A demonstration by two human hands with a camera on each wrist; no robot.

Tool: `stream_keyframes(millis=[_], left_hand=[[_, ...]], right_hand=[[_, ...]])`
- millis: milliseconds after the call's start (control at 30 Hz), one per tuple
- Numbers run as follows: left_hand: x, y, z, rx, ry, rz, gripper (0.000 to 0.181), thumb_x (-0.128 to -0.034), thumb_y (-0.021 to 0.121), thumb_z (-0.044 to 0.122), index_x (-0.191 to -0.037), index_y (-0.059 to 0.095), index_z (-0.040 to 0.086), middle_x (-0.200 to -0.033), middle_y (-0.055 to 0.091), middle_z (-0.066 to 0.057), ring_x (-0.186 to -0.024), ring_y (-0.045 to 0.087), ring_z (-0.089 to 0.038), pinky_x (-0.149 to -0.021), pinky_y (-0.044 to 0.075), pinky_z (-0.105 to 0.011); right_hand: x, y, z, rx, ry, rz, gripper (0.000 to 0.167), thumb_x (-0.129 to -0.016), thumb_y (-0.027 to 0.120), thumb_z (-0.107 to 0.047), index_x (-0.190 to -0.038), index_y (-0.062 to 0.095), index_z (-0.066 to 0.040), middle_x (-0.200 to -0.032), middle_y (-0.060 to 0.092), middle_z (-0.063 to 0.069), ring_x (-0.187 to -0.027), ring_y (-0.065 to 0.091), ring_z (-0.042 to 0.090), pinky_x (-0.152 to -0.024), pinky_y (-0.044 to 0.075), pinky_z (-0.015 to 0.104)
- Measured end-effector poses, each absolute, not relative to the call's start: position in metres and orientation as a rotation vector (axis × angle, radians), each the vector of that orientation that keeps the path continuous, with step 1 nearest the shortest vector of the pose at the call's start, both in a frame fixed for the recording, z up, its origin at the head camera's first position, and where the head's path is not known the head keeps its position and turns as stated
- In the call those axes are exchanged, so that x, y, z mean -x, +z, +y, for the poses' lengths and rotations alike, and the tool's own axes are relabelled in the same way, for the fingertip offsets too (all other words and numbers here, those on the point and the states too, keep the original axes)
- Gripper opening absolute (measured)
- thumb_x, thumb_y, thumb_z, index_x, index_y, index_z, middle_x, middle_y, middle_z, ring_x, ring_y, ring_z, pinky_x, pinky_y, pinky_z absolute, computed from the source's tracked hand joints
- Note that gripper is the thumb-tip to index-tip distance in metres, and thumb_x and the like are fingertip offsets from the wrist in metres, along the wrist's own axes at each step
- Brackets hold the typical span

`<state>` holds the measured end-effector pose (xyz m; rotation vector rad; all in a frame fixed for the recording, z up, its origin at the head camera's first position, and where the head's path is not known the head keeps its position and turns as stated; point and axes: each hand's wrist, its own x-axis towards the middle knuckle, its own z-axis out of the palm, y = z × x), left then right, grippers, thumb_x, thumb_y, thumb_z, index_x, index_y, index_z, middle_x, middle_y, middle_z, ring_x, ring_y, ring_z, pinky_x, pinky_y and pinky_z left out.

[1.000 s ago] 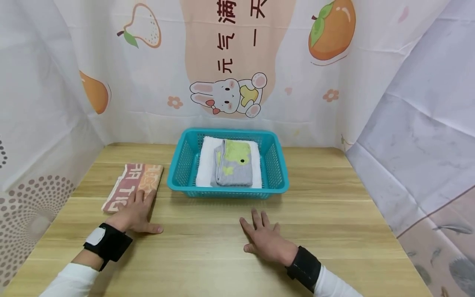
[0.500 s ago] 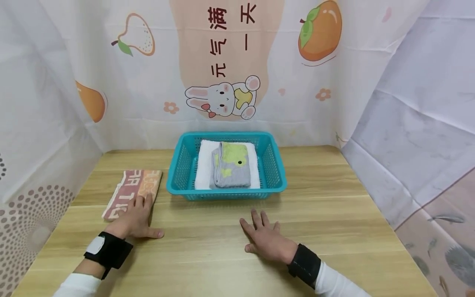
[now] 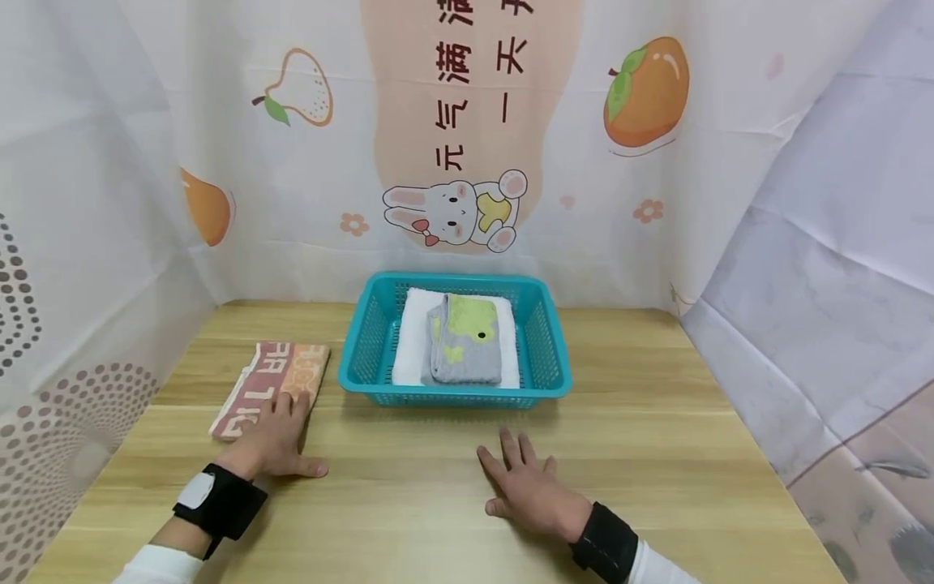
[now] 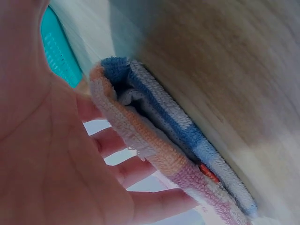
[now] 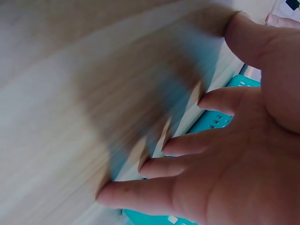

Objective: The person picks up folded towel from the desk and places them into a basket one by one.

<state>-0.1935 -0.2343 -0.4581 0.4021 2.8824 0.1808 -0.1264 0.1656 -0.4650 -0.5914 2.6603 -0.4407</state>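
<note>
A folded towel, pink and orange with pale lettering, lies on the left of the table. My left hand rests its fingertips on the towel's near part, fingers spread and thumb out to the right. In the left wrist view the folded layers of the towel show blue and white underneath. My right hand is spread on the bare wood in front of the basket, holding nothing. Inside the turquoise basket a grey and green folded towel sits on a white folded towel.
The wooden table runs back to a printed curtain with fruit and a rabbit. More curtain hangs along the right side. The basket stands near the table's back edge, to the right of the pink towel.
The head view shifts slightly between frames. Both hands, the towels and the basket keep their places on the table.
</note>
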Motion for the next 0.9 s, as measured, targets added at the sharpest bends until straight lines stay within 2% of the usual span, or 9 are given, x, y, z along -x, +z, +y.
stream_keyframes(millis=[167, 367, 667, 900], left_hand=[[0.194, -0.457, -0.232, -0.427, 0.173, 2.893, 0.126, -0.0615, 0.081, 0.071, -0.144, 0.031, -0.011, -0.123, 0.040, -0.034, -0.110, 0.041, -0.052, -0.075, 0.042, -0.074], [0.188, -0.456, -0.234, -0.351, 0.184, 2.873, 0.129, -0.0624, 0.082, 0.069, -0.145, 0.029, -0.014, -0.130, 0.035, -0.038, -0.112, 0.039, -0.057, -0.075, 0.038, -0.079], [0.190, -0.464, -0.219, -0.391, 0.230, 2.915, 0.121, -0.0596, 0.086, 0.066, -0.140, 0.037, -0.011, -0.116, 0.041, -0.030, -0.102, 0.042, -0.051, -0.068, 0.046, -0.067], [0.191, -0.458, -0.226, -0.359, 0.150, 2.910, 0.121, -0.0584, 0.086, 0.066, -0.139, 0.039, -0.011, -0.113, 0.042, -0.030, -0.100, 0.043, -0.051, -0.065, 0.047, -0.065]], right_hand=[[0.124, -0.469, 0.166, 0.545, -0.463, 2.649, 0.075, -0.092, 0.065, -0.043, -0.154, 0.036, -0.013, -0.160, 0.015, 0.029, -0.143, 0.014, 0.057, -0.094, 0.021, 0.084], [0.127, -0.466, 0.164, 0.606, -0.443, 2.647, 0.075, -0.093, 0.064, -0.044, -0.154, 0.036, -0.013, -0.160, 0.016, 0.030, -0.143, 0.015, 0.057, -0.094, 0.023, 0.083], [0.126, -0.464, 0.175, 0.533, -0.405, 2.660, 0.074, -0.092, 0.066, -0.043, -0.154, 0.038, -0.014, -0.160, 0.017, 0.029, -0.144, 0.015, 0.055, -0.094, 0.023, 0.083], [0.125, -0.467, 0.167, 0.561, -0.457, 2.640, 0.074, -0.093, 0.064, -0.044, -0.155, 0.036, -0.014, -0.161, 0.015, 0.029, -0.144, 0.013, 0.055, -0.095, 0.022, 0.083]])
